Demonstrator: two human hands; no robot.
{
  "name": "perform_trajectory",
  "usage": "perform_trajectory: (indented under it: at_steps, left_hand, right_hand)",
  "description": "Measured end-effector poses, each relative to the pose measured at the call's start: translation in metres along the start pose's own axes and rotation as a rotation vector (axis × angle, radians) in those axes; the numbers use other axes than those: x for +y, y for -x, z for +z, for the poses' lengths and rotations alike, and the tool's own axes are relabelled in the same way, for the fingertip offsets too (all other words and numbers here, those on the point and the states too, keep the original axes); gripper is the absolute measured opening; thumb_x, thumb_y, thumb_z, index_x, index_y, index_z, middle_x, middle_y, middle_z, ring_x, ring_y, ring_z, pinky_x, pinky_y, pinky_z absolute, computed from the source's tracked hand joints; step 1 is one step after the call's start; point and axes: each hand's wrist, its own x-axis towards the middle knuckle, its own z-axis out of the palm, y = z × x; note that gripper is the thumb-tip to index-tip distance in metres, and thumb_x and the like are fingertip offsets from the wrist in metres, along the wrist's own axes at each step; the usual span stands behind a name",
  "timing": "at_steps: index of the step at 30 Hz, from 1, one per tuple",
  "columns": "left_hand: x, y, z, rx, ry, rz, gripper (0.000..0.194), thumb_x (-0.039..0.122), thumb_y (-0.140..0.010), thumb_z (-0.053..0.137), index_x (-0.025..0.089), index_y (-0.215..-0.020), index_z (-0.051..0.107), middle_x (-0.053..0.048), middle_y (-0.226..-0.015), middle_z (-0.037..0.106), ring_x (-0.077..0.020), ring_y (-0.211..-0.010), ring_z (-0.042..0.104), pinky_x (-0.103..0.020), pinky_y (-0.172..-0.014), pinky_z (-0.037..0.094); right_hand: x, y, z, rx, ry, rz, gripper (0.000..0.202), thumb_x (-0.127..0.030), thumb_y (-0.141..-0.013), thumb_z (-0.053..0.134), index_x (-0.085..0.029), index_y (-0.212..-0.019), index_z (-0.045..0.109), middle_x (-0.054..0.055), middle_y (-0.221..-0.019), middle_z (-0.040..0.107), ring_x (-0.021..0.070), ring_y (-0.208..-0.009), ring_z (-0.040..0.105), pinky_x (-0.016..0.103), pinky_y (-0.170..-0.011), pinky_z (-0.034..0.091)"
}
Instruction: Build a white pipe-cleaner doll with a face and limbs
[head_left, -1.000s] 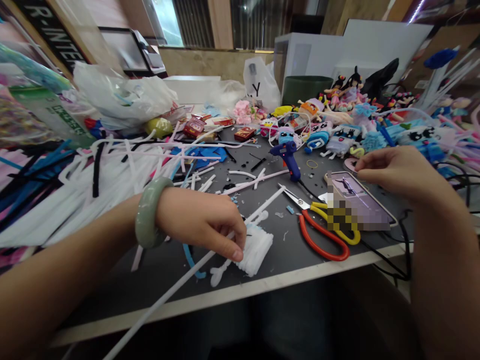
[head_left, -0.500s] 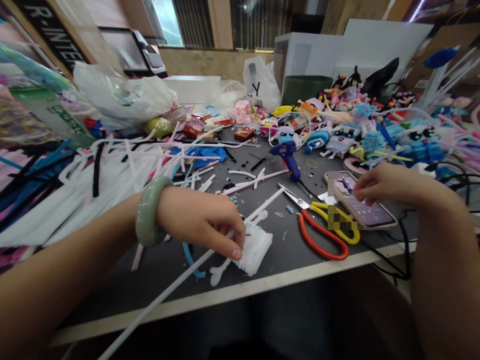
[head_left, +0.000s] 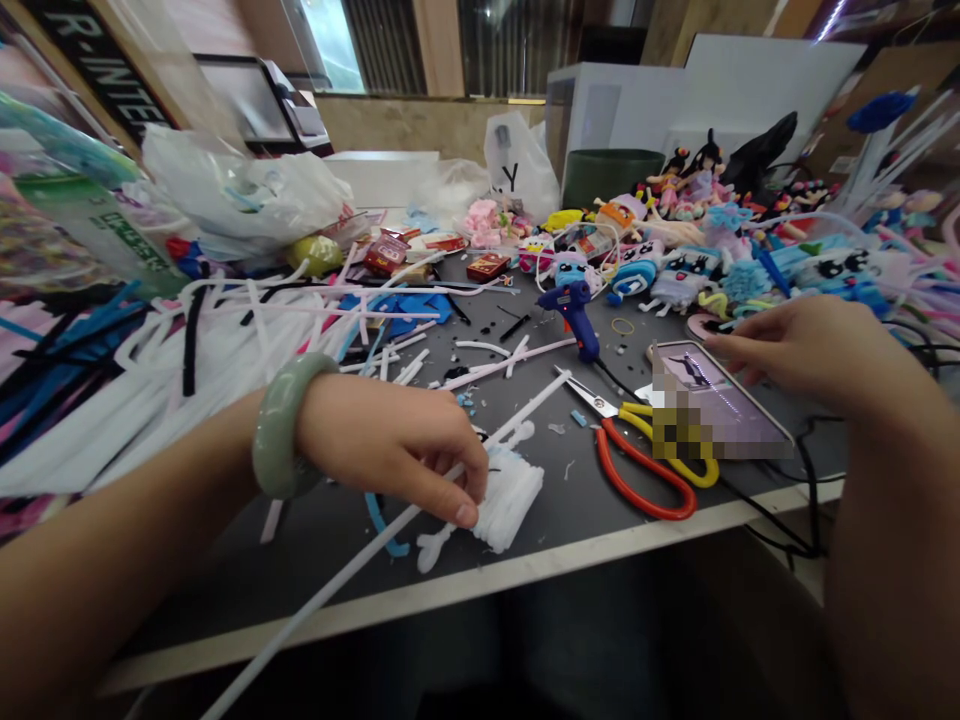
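Note:
My left hand, a green bangle at its wrist, has its fingers curled round a long white stick that slants across the table edge. Beside its fingertips lies a bundle of white fuzzy stems. At the right, my right hand hovers over the upper right side of a phone with a lit screen; its thumb and fingers are apart and hold nothing visible. Scissors with red and yellow handles rest between the hands, partly blurred out.
Behind the scissors lies a blue glue gun. White stems are piled at the left. Fuzzy figures crowd the back right, and a white plastic bag stands back left. Black cables run near the right edge.
My right hand has moved up and away from over the phone's screen, and its fingers have changed pose. My left hand has shifted very slightly left.

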Motion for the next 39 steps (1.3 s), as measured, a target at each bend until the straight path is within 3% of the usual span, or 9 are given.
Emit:
perform_trajectory:
  at_steps: [7, 12, 16, 21, 24, 28, 30, 35, 39]
  left_hand:
    - [0.006, 0.003, -0.002, 0.026, 0.069, 0.098, 0.025, 0.027, -0.088, 0.060, 0.011, -0.103, 0.072, -0.010, -0.083, 0.071, -0.0180, -0.074, 0.064, -0.021, -0.067, 0.046]
    - [0.008, -0.006, 0.002, 0.186, 0.132, 0.113, 0.025, 0.031, -0.088, 0.058, 0.012, -0.099, 0.070, -0.006, -0.068, 0.067, -0.0132, -0.058, 0.059, -0.018, -0.054, 0.044]
    - [0.009, -0.012, 0.011, 0.182, 0.322, 0.070, 0.022, 0.028, -0.093, 0.050, 0.013, -0.100, 0.065, -0.001, -0.062, 0.062, -0.0089, -0.047, 0.058, -0.014, -0.048, 0.043]
    - [0.006, -0.011, 0.031, 0.195, 0.560, 0.033, 0.022, 0.028, -0.094, 0.046, 0.015, -0.101, 0.062, 0.003, -0.068, 0.054, -0.0046, -0.040, 0.052, -0.012, -0.040, 0.040]
    - [0.002, -0.011, 0.043, 0.261, 0.637, 0.061, 0.027, 0.034, -0.095, 0.044, 0.015, -0.106, 0.060, 0.004, -0.064, 0.051, -0.0050, -0.041, 0.047, -0.012, -0.039, 0.039]
    - [-0.005, -0.012, 0.054, 0.362, 0.755, 0.154, 0.030, 0.036, -0.096, 0.043, 0.013, -0.105, 0.061, 0.005, -0.057, 0.048, -0.0046, -0.042, 0.043, -0.012, -0.041, 0.036]
    - [-0.008, -0.012, 0.058, 0.361, 0.821, 0.199, 0.029, 0.035, -0.097, 0.043, 0.013, -0.104, 0.061, 0.006, -0.053, 0.045, -0.0036, -0.039, 0.040, -0.011, -0.039, 0.032]
    - [-0.014, -0.009, 0.061, 0.329, 0.956, 0.243, 0.024, 0.032, -0.097, 0.044, 0.013, -0.104, 0.057, 0.009, -0.051, 0.039, -0.0022, -0.034, 0.032, -0.010, -0.034, 0.025]
    - [-0.016, -0.007, 0.061, 0.316, 1.115, 0.258, 0.020, 0.030, -0.094, 0.050, 0.019, -0.111, 0.047, 0.009, -0.059, 0.045, -0.0007, -0.033, 0.034, -0.007, -0.032, 0.028]
  right_hand:
    - [-0.008, 0.013, -0.009, 0.100, -0.013, 0.056, 0.030, -0.046, -0.078, 0.068, -0.018, -0.071, 0.075, 0.002, -0.056, 0.067, 0.0142, -0.055, 0.054, 0.031, -0.062, 0.035]
    - [-0.012, 0.022, -0.014, 0.184, -0.078, 0.069, 0.025, -0.046, -0.075, 0.071, -0.021, -0.076, 0.076, 0.003, -0.063, 0.070, 0.0144, -0.053, 0.052, 0.031, -0.059, 0.035]
    - [-0.012, 0.027, -0.017, 0.235, -0.114, 0.080, 0.023, -0.045, -0.070, 0.073, -0.023, -0.075, 0.076, 0.003, -0.062, 0.070, 0.0154, -0.052, 0.053, 0.032, -0.057, 0.036]
    - [-0.013, 0.033, -0.014, 0.315, -0.174, -0.075, 0.024, -0.047, -0.067, 0.071, -0.024, -0.069, 0.074, 0.002, -0.056, 0.068, 0.0194, -0.055, 0.059, 0.033, -0.055, 0.038]
    - [-0.028, 0.039, -0.002, 0.187, -0.320, -0.270, 0.030, -0.054, -0.069, 0.068, -0.025, -0.075, 0.073, -0.001, -0.054, 0.066, 0.0173, -0.049, 0.059, 0.030, -0.050, 0.038]
    - [-0.064, 0.054, 0.026, -0.242, -0.694, -0.530, 0.050, -0.048, -0.075, 0.070, -0.028, -0.119, 0.061, -0.005, -0.058, 0.067, 0.0137, -0.048, 0.059, 0.024, -0.045, 0.041]
    - [-0.082, 0.063, 0.041, -0.393, -0.766, -0.632, 0.056, -0.042, -0.077, 0.071, -0.030, -0.130, 0.055, -0.006, -0.062, 0.067, 0.0126, -0.052, 0.060, 0.022, -0.049, 0.044]
    - [-0.106, 0.079, 0.061, -0.475, -0.900, -0.664, 0.025, -0.036, -0.083, 0.067, -0.023, -0.104, 0.067, -0.001, -0.075, 0.071, 0.0124, -0.065, 0.065, 0.021, -0.057, 0.047]
    - [-0.106, 0.079, 0.062, -0.362, -1.051, -0.593, 0.014, -0.034, -0.085, 0.064, -0.022, -0.086, 0.068, -0.002, -0.072, 0.069, 0.0111, -0.064, 0.063, 0.021, -0.058, 0.048]
